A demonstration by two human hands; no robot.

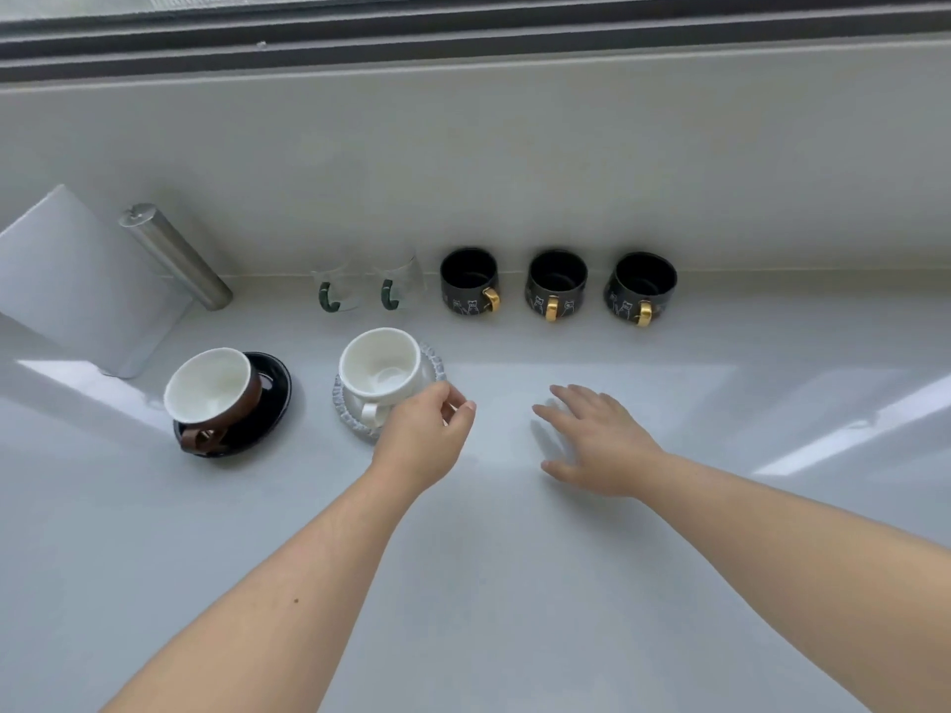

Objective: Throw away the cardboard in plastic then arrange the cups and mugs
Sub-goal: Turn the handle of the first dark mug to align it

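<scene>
While the left hand point(427, 434) is curled loosely at the 4 o'clock rim of the grey saucer point(431, 358), its fingertips are seen just beside the white cup point(381, 367) but no firm grip on cup or saucer can be confirmed. The right hand point(592, 445) is held open and flat, fingers spread, low over bare tabletop point(514, 584) at 3 o'clock of that cup; nothing is held in it.

No cardboard or plastic is visible, so that step is judged done or out of view. The arranging stage is judged well advanced: two clear glass mugs point(368, 288) with green handles and three black mugs point(558, 285) with gold handles are lined up against the back wall at 12 o'clock. A brown cup point(213, 391) is seated on a black saucer point(275, 375) at 9 o'clock of the white cup.

Risks noted:
- The white cup appears to sit off-centre, toward 10 o'clock on its saucer. If the saucer alone is pushed or lifted, the cup could slide or tip.
- The tabletop looks glossy; a saucer nudged by the fingertips could travel further than intended toward the brown cup set.
- The glass mugs are nearly transparent against the pale wall and could be struck by a reach toward 12 o'clock.
- A steel cylinder point(175, 254) leaning at 10 o'clock could be dislodged if the left-side set is shifted outward.
</scene>
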